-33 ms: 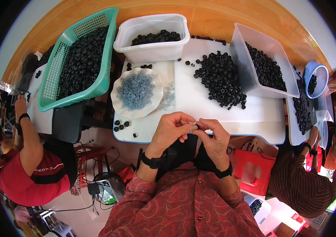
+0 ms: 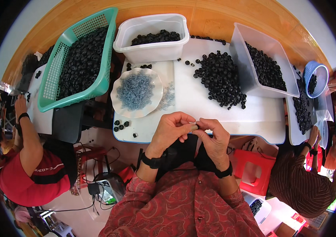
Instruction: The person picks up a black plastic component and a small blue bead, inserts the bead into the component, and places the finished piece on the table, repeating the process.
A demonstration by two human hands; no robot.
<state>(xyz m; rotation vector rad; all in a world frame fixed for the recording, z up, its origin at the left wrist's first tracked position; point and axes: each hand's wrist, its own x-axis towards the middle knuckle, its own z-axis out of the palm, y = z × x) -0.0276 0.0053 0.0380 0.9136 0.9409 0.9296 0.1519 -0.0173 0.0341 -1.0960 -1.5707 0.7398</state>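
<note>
Your left hand (image 2: 168,132) and right hand (image 2: 214,141) pinch one small dark piece (image 2: 198,125). From it, the black heap (image 2: 221,81) lies at one o'clock, the plate (image 2: 158,90) at ten.

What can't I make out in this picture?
Dark piece between the left hand and right hand: head view, mostly hidden by their grip.
Floor of the green basket: head view, buried under black pieces.
Grey bits on the white plate: head view, too small to count.
Hem of the red shirt: head view, cut off by the lower edge.
</note>
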